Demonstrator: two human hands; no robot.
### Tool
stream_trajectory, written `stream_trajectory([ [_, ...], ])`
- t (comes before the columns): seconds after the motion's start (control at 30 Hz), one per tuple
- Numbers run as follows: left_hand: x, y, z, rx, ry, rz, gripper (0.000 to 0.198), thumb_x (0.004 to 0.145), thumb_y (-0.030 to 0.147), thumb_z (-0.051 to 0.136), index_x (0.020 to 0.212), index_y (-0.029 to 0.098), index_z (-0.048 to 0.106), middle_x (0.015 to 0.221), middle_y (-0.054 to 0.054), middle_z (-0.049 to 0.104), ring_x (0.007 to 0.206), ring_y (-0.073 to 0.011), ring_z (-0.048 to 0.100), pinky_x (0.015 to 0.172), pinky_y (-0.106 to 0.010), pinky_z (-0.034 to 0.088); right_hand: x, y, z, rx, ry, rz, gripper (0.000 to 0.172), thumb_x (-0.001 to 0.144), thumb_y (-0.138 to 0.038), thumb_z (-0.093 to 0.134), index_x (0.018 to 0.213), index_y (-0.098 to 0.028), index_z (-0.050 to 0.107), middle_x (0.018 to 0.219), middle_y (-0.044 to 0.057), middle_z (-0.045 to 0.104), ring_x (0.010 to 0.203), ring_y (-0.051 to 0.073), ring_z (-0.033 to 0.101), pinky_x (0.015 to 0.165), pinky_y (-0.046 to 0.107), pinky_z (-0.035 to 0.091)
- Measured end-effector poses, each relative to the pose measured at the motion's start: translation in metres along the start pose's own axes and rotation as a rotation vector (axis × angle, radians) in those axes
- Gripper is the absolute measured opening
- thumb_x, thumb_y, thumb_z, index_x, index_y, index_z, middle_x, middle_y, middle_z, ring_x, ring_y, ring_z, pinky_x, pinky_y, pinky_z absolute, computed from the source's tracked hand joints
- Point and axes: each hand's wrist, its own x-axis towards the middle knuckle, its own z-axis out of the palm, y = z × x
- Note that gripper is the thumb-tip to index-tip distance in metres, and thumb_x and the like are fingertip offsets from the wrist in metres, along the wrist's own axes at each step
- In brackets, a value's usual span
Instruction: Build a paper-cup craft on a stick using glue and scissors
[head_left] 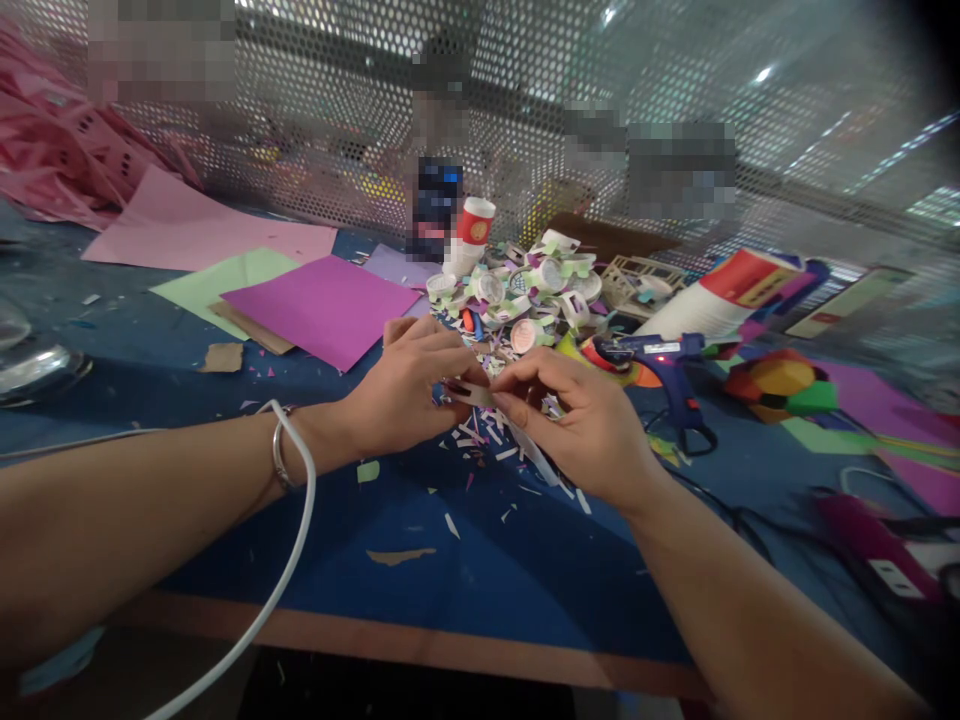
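Both of my hands meet over the blue table (495,560). My left hand (409,385) and my right hand (570,420) pinch the two ends of a small paper strip (471,393) between thumb and fingers. A longer white strip (534,452) hangs down from under my right hand. Paper scraps (487,440) lie scattered on the table just below the hands. A bangle (281,452) sits on my left wrist.
A blue glue gun (664,365) lies right of my hands, its cord trailing toward me. Behind are a pile of small paper rings (525,285), a tipped white bottle (712,295), and a colourful paper ball (784,385). Coloured sheets (322,305) lie at left. A white cable (281,580) crosses my left arm.
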Motion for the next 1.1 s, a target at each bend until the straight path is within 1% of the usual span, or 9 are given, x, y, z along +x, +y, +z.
stream_trajectory([
  [0.17, -0.0002, 0.0011, 0.0006, -0.019, -0.005, -0.006, 0.014, 0.077, 0.013, 0.064, 0.085, 0.023, 0.068, 0.082, 0.002, 0.067, 0.09, -0.0201, 0.052, 0.086, -0.04, 0.031, -0.0003, 0.0005, 0.0001, -0.002, -0.009, -0.013, 0.005, 0.096, -0.018, 0.065, 0.093, -0.022, 0.066, 0.085, 0.001, 0.066, 0.074, 0.014, 0.058, 0.064, 0.029, 0.046],
  [0.4, 0.001, 0.0013, -0.0014, -0.055, -0.051, -0.014, 0.014, 0.076, 0.015, 0.064, 0.086, 0.024, 0.069, 0.084, 0.001, 0.066, 0.091, -0.021, 0.053, 0.086, -0.041, 0.032, -0.0012, 0.0008, -0.0005, 0.004, -0.029, -0.012, 0.006, 0.096, -0.019, 0.064, 0.092, -0.022, 0.066, 0.086, 0.002, 0.065, 0.077, 0.015, 0.059, 0.07, 0.031, 0.048],
  [0.57, 0.0012, 0.0012, -0.0019, -0.105, -0.077, -0.028, 0.011, 0.077, 0.016, 0.064, 0.084, 0.024, 0.068, 0.082, 0.001, 0.065, 0.09, -0.0206, 0.054, 0.084, -0.041, 0.032, -0.0011, 0.0002, -0.0015, 0.021, -0.038, -0.005, 0.006, 0.096, -0.019, 0.063, 0.092, -0.022, 0.066, 0.087, 0.002, 0.065, 0.076, 0.015, 0.058, 0.069, 0.031, 0.048],
  [0.7, 0.0014, 0.0011, -0.0015, -0.138, -0.084, -0.032, 0.01, 0.078, 0.017, 0.065, 0.085, 0.024, 0.067, 0.083, 0.001, 0.067, 0.09, -0.0207, 0.054, 0.085, -0.041, 0.033, -0.0013, 0.0003, -0.0012, 0.031, -0.035, 0.014, 0.005, 0.095, -0.019, 0.064, 0.092, -0.022, 0.066, 0.086, 0.002, 0.065, 0.075, 0.014, 0.058, 0.069, 0.031, 0.048],
  [0.87, 0.0016, 0.0007, -0.0018, -0.149, -0.097, -0.027, 0.008, 0.079, 0.018, 0.065, 0.084, 0.023, 0.066, 0.08, 0.001, 0.066, 0.09, -0.0204, 0.055, 0.086, -0.041, 0.034, -0.0021, 0.0013, -0.0003, 0.056, -0.036, 0.024, 0.003, 0.094, -0.021, 0.066, 0.092, -0.021, 0.065, 0.087, 0.002, 0.064, 0.074, 0.014, 0.058, 0.068, 0.03, 0.048],
  [1.1, 0.0005, 0.0011, -0.0011, -0.169, -0.089, -0.033, 0.002, 0.081, 0.022, 0.067, 0.083, 0.024, 0.066, 0.077, 0.002, 0.066, 0.087, -0.0193, 0.057, 0.087, -0.041, 0.037, -0.003, -0.0003, -0.0009, 0.053, -0.041, 0.035, 0.003, 0.095, -0.022, 0.065, 0.092, -0.021, 0.065, 0.088, 0.002, 0.065, 0.073, 0.013, 0.058, 0.065, 0.029, 0.048],
])
